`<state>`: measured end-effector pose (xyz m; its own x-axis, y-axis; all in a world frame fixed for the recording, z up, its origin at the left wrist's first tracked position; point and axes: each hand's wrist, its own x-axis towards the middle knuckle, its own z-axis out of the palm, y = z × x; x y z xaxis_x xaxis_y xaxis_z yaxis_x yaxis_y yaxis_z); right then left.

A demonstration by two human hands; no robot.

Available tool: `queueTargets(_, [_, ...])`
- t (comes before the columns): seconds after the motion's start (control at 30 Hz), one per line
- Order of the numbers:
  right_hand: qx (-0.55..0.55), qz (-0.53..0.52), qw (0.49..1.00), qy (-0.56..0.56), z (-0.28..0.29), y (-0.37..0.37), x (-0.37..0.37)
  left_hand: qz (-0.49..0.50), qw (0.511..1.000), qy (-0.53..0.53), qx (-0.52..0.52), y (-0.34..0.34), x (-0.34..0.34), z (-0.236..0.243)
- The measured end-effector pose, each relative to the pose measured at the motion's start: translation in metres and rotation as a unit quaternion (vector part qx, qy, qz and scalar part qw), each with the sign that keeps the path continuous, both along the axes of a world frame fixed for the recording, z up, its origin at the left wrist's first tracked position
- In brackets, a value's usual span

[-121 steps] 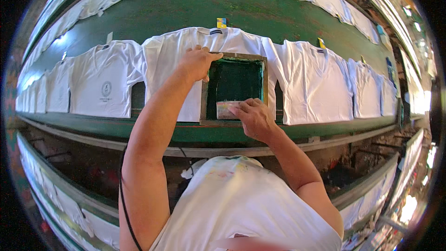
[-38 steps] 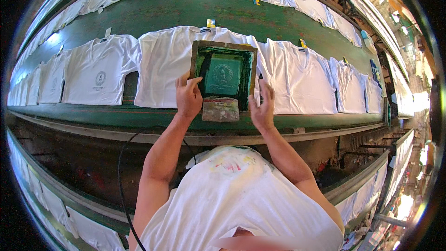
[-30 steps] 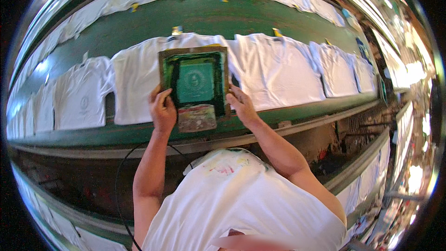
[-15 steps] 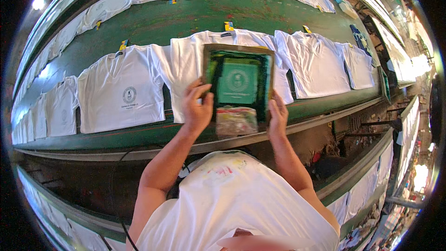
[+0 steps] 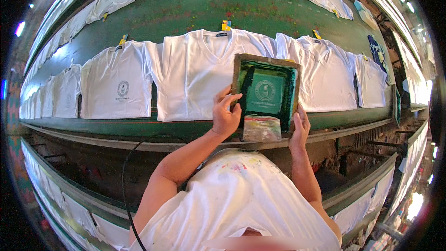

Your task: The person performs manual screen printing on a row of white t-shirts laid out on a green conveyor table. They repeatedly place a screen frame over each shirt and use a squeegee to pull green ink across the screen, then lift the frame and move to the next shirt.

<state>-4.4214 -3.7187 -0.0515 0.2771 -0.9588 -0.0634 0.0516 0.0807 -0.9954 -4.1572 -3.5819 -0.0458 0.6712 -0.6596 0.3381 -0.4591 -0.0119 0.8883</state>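
A screen-printing frame (image 5: 267,94) with a dark rim and green mesh bearing a round emblem is held up between my two hands. My left hand (image 5: 226,114) grips its left edge, thumb and fingers curled. My right hand (image 5: 300,125) holds the lower right edge. Inside the frame's near end leans a squeegee (image 5: 261,129), its broad face smeared with paint. Behind the frame a white V-neck T-shirt (image 5: 195,83) lies flat; the frame covers its lower right part. To its left, another white T-shirt (image 5: 116,79) carries a dark round print.
The long green table (image 5: 195,18) holds rows of white shirts along both sides, with small yellow-blue tags (image 5: 226,25) at the collars. More white shirts (image 5: 325,83) lie to the right. A black cable (image 5: 124,181) hangs by my left side. Further shirt-covered tables stand behind me.
Both hands have carried the frame and squeegee to the right and slightly nearer to me. More of the middle T-shirt's front and collar now shows.
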Motion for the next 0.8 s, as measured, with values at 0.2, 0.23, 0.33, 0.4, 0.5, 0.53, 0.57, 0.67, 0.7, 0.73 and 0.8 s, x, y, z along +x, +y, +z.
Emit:
queueTargets(0.2, [-0.029,0.057,0.997,0.042,-0.013,-0.004,0.041,0.059,0.997,0.021,0.036,0.015,0.033,-0.013])
queueTargets(0.23, [0.014,0.067,0.997,0.042,-0.014,-0.005,0.044,0.064,0.996,0.042,0.047,0.015,0.037,-0.017])
queueTargets(0.33, [-0.032,0.090,0.995,0.028,-0.019,-0.010,0.055,0.066,0.994,0.061,0.058,0.015,0.045,-0.024])
queueTargets(0.4, [-0.038,0.096,0.993,0.049,-0.021,-0.014,0.058,0.068,0.994,0.055,0.069,0.015,0.050,-0.028])
queueTargets(0.5, [-0.049,0.101,0.992,0.064,-0.022,-0.019,0.062,0.075,0.995,0.029,0.059,0.013,0.053,-0.033])
queueTargets(0.53, [-0.053,0.101,0.991,0.066,-0.022,-0.020,0.063,0.074,0.995,0.022,0.056,0.012,0.055,-0.034])
queueTargets(0.57, [-0.053,0.109,0.990,0.079,-0.022,-0.022,0.063,0.073,0.996,0.014,0.054,0.011,0.056,-0.035])
queueTargets(0.67, [-0.051,0.126,0.985,0.104,-0.023,-0.025,0.061,0.079,0.995,0.020,0.060,0.009,0.057,-0.038])
queueTargets(0.7, [-0.048,0.129,0.985,0.105,-0.023,-0.026,0.060,0.077,0.994,0.053,0.057,0.009,0.056,-0.038])
queueTargets(0.73, [-0.036,0.133,0.986,0.098,-0.025,-0.027,0.060,0.075,0.992,0.087,0.054,0.009,0.056,-0.039])
queueTargets(0.8, [-0.046,0.143,0.982,0.113,-0.028,-0.028,0.058,0.075,0.987,0.131,0.061,0.009,0.055,-0.038])
